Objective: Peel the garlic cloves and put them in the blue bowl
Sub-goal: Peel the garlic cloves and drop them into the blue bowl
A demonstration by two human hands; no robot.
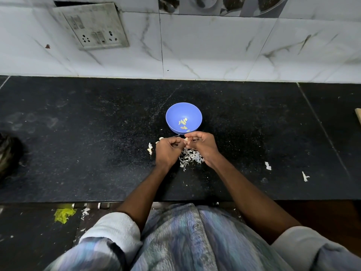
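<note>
The blue bowl (pixel 183 111) stands on the black counter (pixel 88 137) with several peeled garlic cloves (pixel 183 124) lying in its bottom. Just in front of it my left hand (pixel 168 151) and my right hand (pixel 203 146) meet, fingers curled, pinching a small garlic clove (pixel 186 139) between their fingertips. Most of that clove is hidden by the fingers. A few unpeeled cloves (pixel 150 148) lie on the counter left of my left hand. A heap of white garlic skins (pixel 190 157) lies under and between my wrists.
Loose bits of skin (pixel 268 165) lie on the counter to the right. A tiled wall (pixel 214 45) with a switch plate (pixel 91 26) rises behind the counter. A dark object (pixel 7 153) sits at the left edge. A yellow scrap (pixel 63 214) lies on the floor below.
</note>
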